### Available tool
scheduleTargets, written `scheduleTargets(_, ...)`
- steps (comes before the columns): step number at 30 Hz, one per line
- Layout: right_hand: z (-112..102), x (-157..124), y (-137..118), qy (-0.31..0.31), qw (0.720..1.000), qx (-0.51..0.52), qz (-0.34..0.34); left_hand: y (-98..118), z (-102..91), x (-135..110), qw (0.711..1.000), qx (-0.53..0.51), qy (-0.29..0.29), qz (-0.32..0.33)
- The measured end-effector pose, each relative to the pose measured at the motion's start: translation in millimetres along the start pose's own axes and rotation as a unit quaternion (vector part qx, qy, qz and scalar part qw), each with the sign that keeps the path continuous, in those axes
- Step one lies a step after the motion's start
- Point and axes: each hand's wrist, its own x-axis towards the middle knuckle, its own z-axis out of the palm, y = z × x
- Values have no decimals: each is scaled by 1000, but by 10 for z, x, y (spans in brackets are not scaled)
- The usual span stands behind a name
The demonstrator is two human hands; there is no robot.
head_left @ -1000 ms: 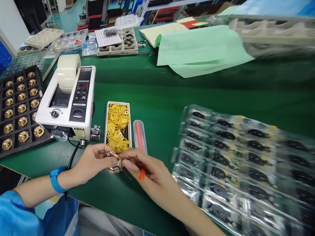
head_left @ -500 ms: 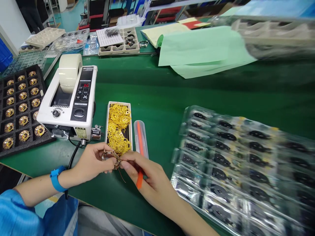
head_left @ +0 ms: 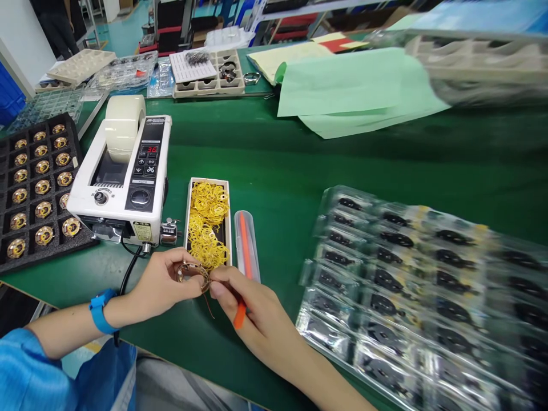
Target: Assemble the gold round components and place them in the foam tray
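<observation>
Just below the yellow-filled box, my left hand [head_left: 165, 285] is closed around a small copper-coloured ring-shaped part [head_left: 192, 273]. A thin reddish wire [head_left: 209, 306] hangs from its lower right side. Against the ring's right edge, my right hand [head_left: 257, 317] presses its thumb and forefinger together; what the fingertips pinch is hidden. A slim orange tool [head_left: 240, 314] lies in that hand, between thumb and forefinger, and its far end cannot be seen. Directly beyond the hands stands a white box [head_left: 230, 228] of tangled yellow rings [head_left: 208, 228].
A white tape dispenser [head_left: 122, 171] and a tally counter [head_left: 169, 231] stand left. Black foam tray [head_left: 79, 234] holds gold ring parts. Beside the box lies a clear case [head_left: 252, 251] with an orange strip. Clear blister trays [head_left: 411, 308] with black parts cover the right; green sheets [head_left: 351, 85] lie behind.
The hanging wire has swung a little to the left, and my right hand has tilted slightly with the orange tool. The whole view has shifted slightly. My left hand keeps its hold.
</observation>
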Motion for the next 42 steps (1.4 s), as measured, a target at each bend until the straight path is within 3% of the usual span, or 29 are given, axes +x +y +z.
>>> scheduleTargets(13, 17, -13, 0, -51, 985, 99, 133, 18, 2, -5, 1000, 14, 0, -3)
scheduleTargets(21, 2, -32, 32, -69, 986, 77, 129, -18, -7, 7, 1000, 10, -1, 1)
scheduleTargets(35, -12, -28, 35, -54, 978, 121, 164, 7, -36, -24, 998, -18, -35, -57)
scheduleTargets(42, -7, 1, 10, -49, 968, 157, 187, 22, -26, -23, 998, -9, -40, -45)
